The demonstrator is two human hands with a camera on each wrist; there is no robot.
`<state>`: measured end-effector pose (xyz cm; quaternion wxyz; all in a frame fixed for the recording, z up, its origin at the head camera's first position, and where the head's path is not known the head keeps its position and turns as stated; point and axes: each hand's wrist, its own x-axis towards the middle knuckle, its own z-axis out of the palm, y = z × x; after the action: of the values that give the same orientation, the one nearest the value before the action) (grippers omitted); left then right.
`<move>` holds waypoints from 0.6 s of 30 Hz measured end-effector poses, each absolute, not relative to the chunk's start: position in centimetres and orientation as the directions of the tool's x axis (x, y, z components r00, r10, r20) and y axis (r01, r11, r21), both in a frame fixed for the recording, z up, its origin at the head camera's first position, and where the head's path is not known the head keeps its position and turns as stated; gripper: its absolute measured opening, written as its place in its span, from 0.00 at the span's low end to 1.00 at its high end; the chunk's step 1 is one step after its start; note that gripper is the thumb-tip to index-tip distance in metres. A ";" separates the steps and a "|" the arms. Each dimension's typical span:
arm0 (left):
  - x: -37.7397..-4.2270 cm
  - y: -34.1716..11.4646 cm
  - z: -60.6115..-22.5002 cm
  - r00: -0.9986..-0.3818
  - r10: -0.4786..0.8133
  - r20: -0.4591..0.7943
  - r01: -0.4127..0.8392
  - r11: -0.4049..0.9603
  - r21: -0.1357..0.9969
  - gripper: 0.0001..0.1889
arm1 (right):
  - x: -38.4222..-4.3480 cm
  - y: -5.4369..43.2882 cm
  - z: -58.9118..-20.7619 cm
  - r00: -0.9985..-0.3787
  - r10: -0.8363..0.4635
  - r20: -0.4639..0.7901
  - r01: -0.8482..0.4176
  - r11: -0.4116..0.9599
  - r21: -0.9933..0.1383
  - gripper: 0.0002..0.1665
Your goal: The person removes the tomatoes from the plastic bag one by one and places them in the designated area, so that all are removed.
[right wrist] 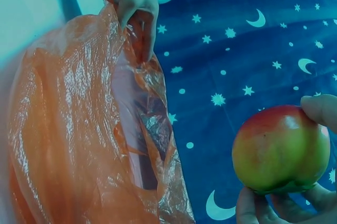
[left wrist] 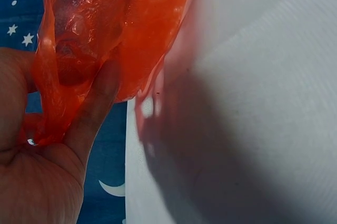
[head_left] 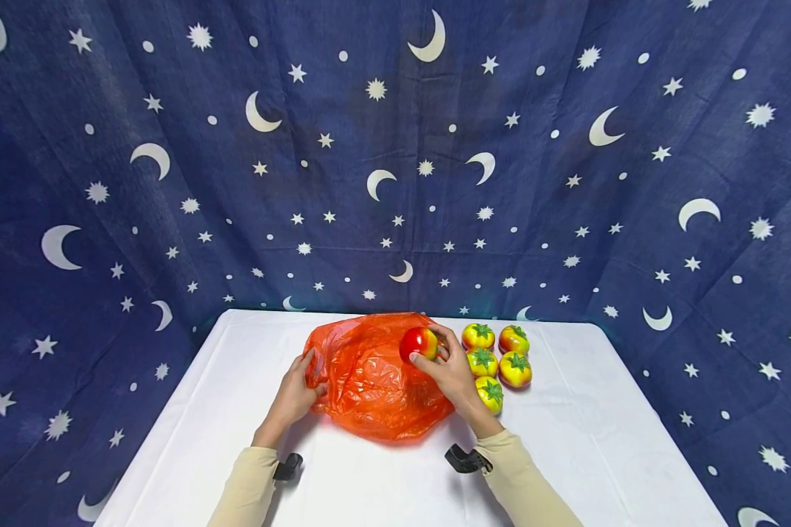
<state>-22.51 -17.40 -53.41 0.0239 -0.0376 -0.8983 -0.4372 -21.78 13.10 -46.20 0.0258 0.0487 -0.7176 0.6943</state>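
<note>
A thin red-orange plastic bag [head_left: 382, 384] lies puffed up on the white table. My left hand [head_left: 294, 394] grips its rim at the left, with the thumb [left wrist: 95, 103] along one side of the film and fingers behind it. The bag's mouth gapes near that hand in the right wrist view. Over the right part of the bag, my right hand [head_left: 453, 372] holds a shiny red-and-yellow tomato [right wrist: 281, 150] between thumb and fingertips. The tomato's green leafy end faces the fingers. Whether anything lies inside the bag I cannot tell.
Several more tomatoes [head_left: 515, 370] with green leafy tops stand grouped right of the bag, close by my right wrist. The white tablecloth [head_left: 587, 439] reaches to a back edge, beyond which hangs a dark blue curtain [head_left: 343, 183] with moons and stars.
</note>
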 end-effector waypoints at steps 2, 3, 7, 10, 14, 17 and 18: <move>-22.5 -17.4 -53.4 -0.996 0.048 0.078 0.091 0.615 0.783 0.44 | -21.7 13.3 -46.1 -0.993 -0.030 0.113 -0.114 0.045 -0.992 0.39; -22.5 -17.4 -53.4 -0.996 0.049 0.078 0.092 0.615 0.783 0.44 | -21.7 13.4 -46.1 -0.993 -0.031 0.118 -0.120 0.056 -0.991 0.39; -22.5 -17.4 -53.3 -0.996 0.049 0.080 0.093 0.613 0.784 0.44 | -21.5 13.8 -45.9 -0.992 -0.024 0.124 -0.126 0.098 -0.987 0.39; -22.5 -17.4 -53.3 -0.995 0.050 0.085 0.098 0.614 0.784 0.44 | -21.3 14.1 -45.9 -0.994 -0.009 0.109 -0.109 0.141 -0.984 0.40; -22.4 -17.4 -53.4 -0.994 0.052 0.095 0.107 0.614 0.782 0.44 | -21.3 14.5 -45.9 -0.996 -0.008 0.091 -0.091 0.177 -0.980 0.39; -22.4 -17.5 -53.4 -0.993 0.054 0.102 0.114 0.611 0.784 0.44 | -21.2 14.8 -46.1 -0.996 -0.018 0.090 -0.091 0.193 -0.977 0.38; -22.4 -17.5 -53.4 -0.993 0.056 0.106 0.118 0.611 0.783 0.44 | -21.3 14.9 -46.1 -0.996 -0.017 0.090 -0.092 0.202 -0.975 0.38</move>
<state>-22.35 -17.48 -53.36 0.0352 -0.0486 -0.8968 -0.4383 -21.26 14.91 -46.14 0.0297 0.0352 -0.7746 0.6308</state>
